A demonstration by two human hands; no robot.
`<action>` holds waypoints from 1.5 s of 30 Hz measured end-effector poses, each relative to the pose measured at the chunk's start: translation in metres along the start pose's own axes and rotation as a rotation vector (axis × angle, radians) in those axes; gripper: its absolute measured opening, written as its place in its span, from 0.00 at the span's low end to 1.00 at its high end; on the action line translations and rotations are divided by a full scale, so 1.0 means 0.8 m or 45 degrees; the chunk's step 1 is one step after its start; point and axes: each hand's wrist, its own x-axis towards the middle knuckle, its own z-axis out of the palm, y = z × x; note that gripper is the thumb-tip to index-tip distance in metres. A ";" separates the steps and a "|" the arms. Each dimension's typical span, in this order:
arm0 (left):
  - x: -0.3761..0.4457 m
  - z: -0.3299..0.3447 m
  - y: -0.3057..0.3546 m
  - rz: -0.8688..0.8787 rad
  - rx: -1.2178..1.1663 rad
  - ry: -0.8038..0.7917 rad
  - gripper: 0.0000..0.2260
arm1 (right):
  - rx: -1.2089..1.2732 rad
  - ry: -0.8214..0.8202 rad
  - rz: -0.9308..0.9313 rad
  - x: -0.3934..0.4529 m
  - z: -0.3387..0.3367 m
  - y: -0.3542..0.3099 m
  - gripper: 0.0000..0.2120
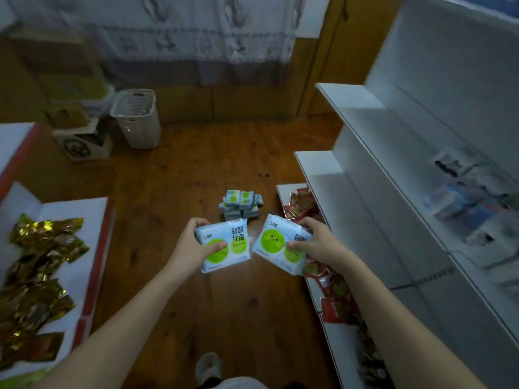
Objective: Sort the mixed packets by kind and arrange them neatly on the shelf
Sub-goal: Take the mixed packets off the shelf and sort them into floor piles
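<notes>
My left hand [196, 242] grips a white packet with green circles [231, 244] by its left edge. My right hand [316, 242] holds a second packet of the same kind [273, 244] by its right side. Both packets hang above the wooden floor, side by side. A pile of the same white and green packets [241, 204] lies on the floor just beyond them. The white shelf unit [393, 169] rises at the right; red packets [302, 204] lie on its lowest board and blurred blue and white packets [474, 203] on a higher one.
White boxes at the left [75, 211] hold several gold foil packets [42, 254]. A white slatted bin [137, 119] and a small carton [84, 144] stand at the back. My slippered foot [209, 366] shows at the bottom.
</notes>
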 end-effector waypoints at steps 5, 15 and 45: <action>0.053 -0.029 -0.025 -0.145 -0.026 0.024 0.23 | -0.043 -0.055 0.045 0.071 0.027 -0.016 0.15; 0.238 0.010 -0.007 -0.297 0.090 0.026 0.22 | -0.097 -0.154 0.100 0.272 -0.007 0.015 0.15; 0.841 0.194 -0.454 -0.525 0.843 -0.594 0.15 | -0.617 -0.331 0.574 0.930 0.217 0.369 0.11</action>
